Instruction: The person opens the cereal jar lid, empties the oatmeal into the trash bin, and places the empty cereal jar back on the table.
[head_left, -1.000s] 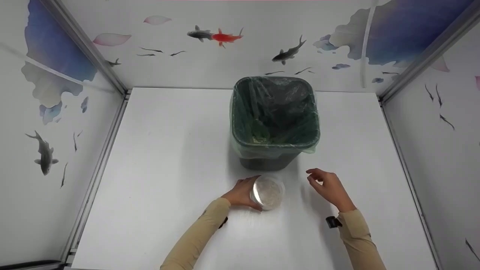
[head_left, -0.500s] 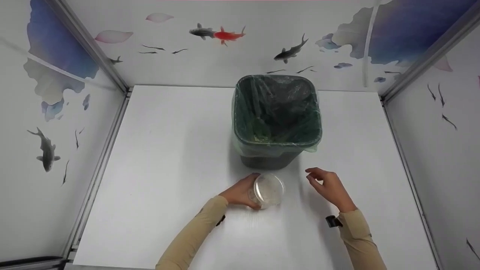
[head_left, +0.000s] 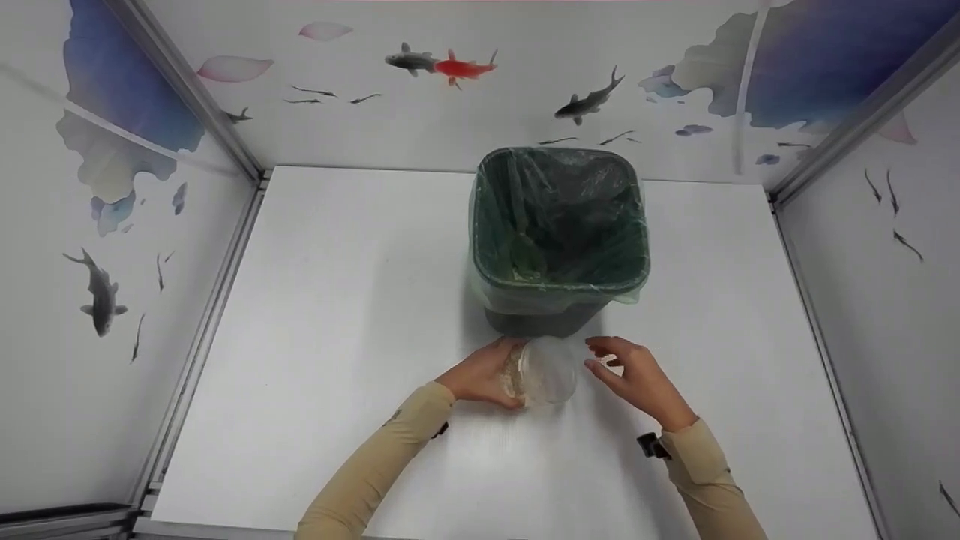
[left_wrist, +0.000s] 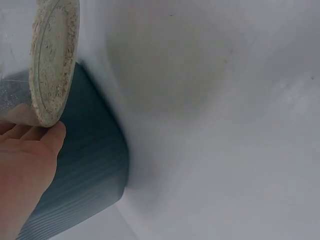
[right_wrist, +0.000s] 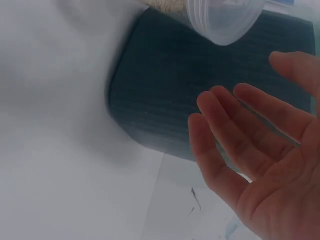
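Note:
My left hand (head_left: 480,373) grips a clear plastic jar (head_left: 513,373) around its side, low toward the base. The jar leans over to the right, its translucent lid (head_left: 551,371) turned toward my other hand. Beige crumbly matter coats the inside of the jar's bottom (left_wrist: 55,60) in the left wrist view. Close to the lid but apart from it is my right hand (head_left: 637,379), holding nothing. Its fingers bend loosely, thumb spread away, as the right wrist view shows. There the lid (right_wrist: 225,20) sits at the top edge.
Just beyond the jar stands a dark green bin (head_left: 540,321) lined with a thin green see-through bag (head_left: 570,300). Something yellowish lies inside it. A white table (head_left: 337,315) lies beneath, with printed panels (head_left: 315,127) around the back and sides.
My left hand has tipped the jar from upright toward the right, so its side shows more. The right hand has shifted left, nearer the lid. The head view has drifted slightly.

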